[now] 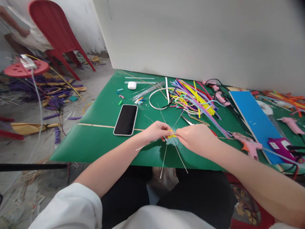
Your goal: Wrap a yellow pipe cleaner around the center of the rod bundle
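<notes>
Above the front of the green table, my left hand (159,130) pinches a small coiled piece of yellow pipe cleaner (171,134). From the other side my right hand (193,136) is closed, its thumb and fingertips pressed together at the right end of the yellow piece; the fingers partly hide it. A pale-blue fuzzy clump (173,142) shows just under the fingertips. Several thin straight wires (180,156) spread out from it like spokes, some past the table's front edge. Scissors (187,120) lie behind my right hand, partly covered by it.
A phone (125,120) and a white earbud case (132,85) lie left. Behind my hands are a white headband (152,103) and many pipe cleaners (197,95). Pink glue guns (247,144) and a blue board (250,117) occupy the right. A person sits on a red chair (51,25).
</notes>
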Tool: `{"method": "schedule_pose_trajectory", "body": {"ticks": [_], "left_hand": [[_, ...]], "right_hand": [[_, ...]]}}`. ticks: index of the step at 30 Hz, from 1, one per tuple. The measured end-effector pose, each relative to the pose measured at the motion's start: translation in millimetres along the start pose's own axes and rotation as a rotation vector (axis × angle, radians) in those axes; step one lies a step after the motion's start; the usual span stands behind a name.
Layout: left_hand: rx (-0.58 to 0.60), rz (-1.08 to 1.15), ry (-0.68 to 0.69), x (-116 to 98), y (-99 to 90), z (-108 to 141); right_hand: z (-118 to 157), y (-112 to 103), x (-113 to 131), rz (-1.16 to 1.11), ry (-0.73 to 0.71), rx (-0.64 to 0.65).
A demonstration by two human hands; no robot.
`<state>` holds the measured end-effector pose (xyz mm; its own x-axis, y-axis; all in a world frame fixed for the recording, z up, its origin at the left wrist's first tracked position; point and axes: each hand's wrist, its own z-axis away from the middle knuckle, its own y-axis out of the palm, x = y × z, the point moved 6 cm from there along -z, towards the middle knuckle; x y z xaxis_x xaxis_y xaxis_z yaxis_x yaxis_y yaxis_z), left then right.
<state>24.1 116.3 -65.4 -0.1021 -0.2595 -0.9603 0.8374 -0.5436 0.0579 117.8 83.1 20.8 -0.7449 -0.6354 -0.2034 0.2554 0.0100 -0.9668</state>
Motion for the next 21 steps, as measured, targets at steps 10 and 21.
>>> {"method": "schedule_pose_trajectory", "body": {"ticks": [10, 21], "left_hand": [[-0.060, 0.040, 0.032, 9, -0.5, -8], [-0.071, 0.110, 0.007, 7, -4.3, -6]], "right_hand": [[-17, 0, 9, -0.019, -0.049, -0.064], [-20, -4, -4, 0.024, -0.021, -0.010]]}}
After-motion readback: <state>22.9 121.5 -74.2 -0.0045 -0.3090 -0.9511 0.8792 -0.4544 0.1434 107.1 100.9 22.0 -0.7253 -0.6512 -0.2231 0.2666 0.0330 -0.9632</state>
